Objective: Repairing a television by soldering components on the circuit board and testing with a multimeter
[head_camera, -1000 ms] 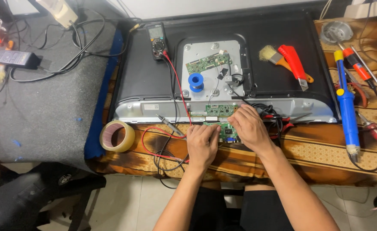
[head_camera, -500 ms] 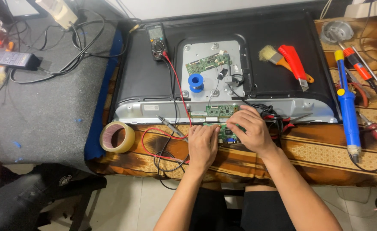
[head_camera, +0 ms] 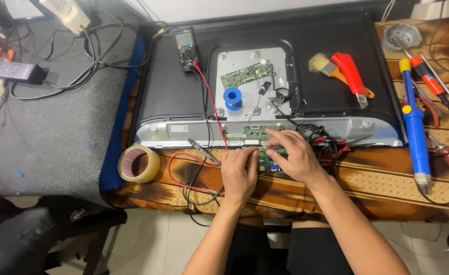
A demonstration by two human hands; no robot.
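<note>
Far left, off the table: grey mat w/ black power adapter and loose cables. Tape roll sits at table's front-left corner on the patterned cloth. Multimeter near back-left of the black TV back panel, red lead running down toward front edge. Blue solder spool on the metal plate mid-panel, next to a green board. Left hand at front edge, fingers curled down onto small green circuit board. Right hand just beside it, fingers spread over same board, touching it. Grip unclear, prob. pressing not holding; board mostly hidden. Right side: brush, red tool, blue desoldering pump near right edge.
</note>
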